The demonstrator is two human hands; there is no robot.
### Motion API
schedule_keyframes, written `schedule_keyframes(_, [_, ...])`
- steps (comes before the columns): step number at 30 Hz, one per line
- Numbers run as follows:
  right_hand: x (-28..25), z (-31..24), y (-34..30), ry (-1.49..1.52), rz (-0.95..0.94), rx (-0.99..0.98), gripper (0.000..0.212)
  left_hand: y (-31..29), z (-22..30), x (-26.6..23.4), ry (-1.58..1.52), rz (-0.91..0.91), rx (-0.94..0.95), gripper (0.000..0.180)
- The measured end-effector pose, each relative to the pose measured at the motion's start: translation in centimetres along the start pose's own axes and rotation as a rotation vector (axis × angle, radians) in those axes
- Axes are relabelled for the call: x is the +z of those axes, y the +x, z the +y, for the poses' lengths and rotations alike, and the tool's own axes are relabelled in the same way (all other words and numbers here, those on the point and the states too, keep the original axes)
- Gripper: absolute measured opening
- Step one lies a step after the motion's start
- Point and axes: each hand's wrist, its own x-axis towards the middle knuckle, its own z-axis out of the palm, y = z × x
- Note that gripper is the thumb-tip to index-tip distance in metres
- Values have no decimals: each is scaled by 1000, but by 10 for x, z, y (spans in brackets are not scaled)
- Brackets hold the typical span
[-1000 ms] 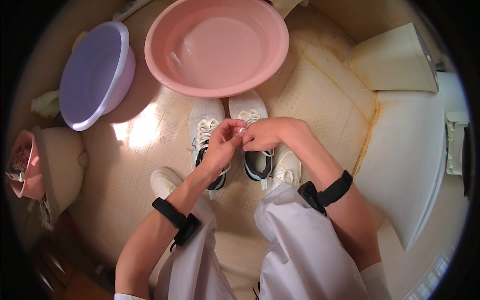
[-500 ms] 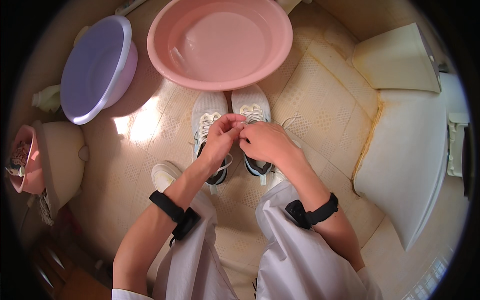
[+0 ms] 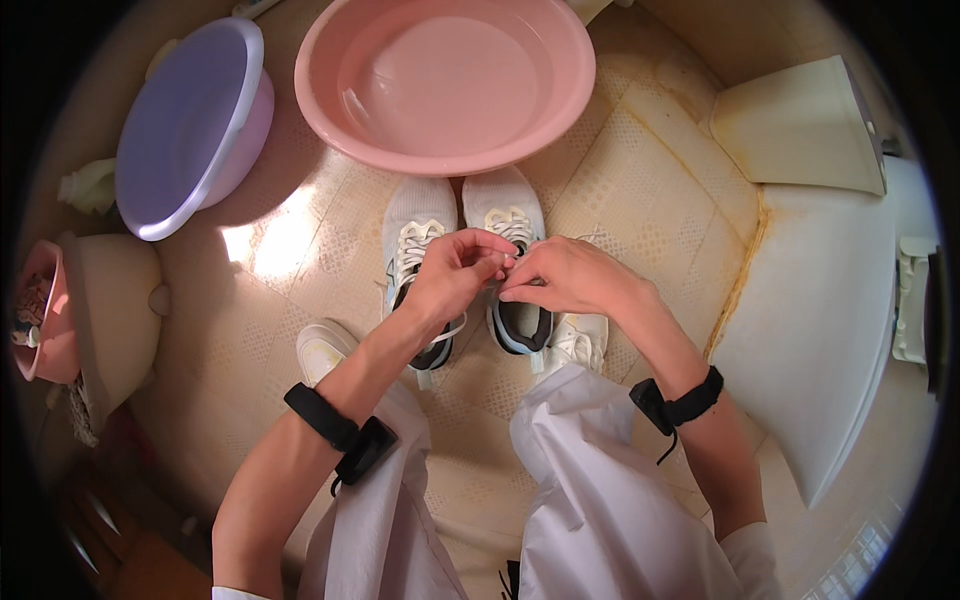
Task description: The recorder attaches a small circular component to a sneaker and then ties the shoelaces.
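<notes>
right hand (image 3: 574, 276) shifted outward, loosely curled, grip unclear, left hand (image 3: 453, 274) pinching white lace (image 3: 514, 253) over sneaker (image 3: 504, 191)

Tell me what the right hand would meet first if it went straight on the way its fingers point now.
The right hand would most likely meet the left hand, close ahead of it; depth and any contact are unclear from above.

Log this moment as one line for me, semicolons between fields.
left hand: over grey sneakers; right hand: close beside left hand; between hands: too small to tell; beyond sneakers: pink basin; upper left: purple basin
</notes>
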Motion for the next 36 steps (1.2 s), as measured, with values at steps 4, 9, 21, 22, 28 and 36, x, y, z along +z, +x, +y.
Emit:
schedule_keyframes(4, [-2,12,5,23,-21,-40,20,8,9,-22,166,-96,69,9])
schedule_keyframes(9, [10,14,3,-10,64,-179,25,6,46,-17,745,-105,132,15])
schedule_keyframes(21, [-1,10,7,-129,-132,-202,32,5,36,7,72,2,29,32])
schedule_keyframes(22, [-2,10,8,-138,-130,-202,32,5,36,9,71,2,38,32])
schedule_keyframes(28, [-6,-14,9,-172,-212,-98,35,-1,36,13,103,11,18,16])
schedule_keyframes(36, [8,-6,0,-131,-107,-122,36,-11,32,6,122,0,-27,16])
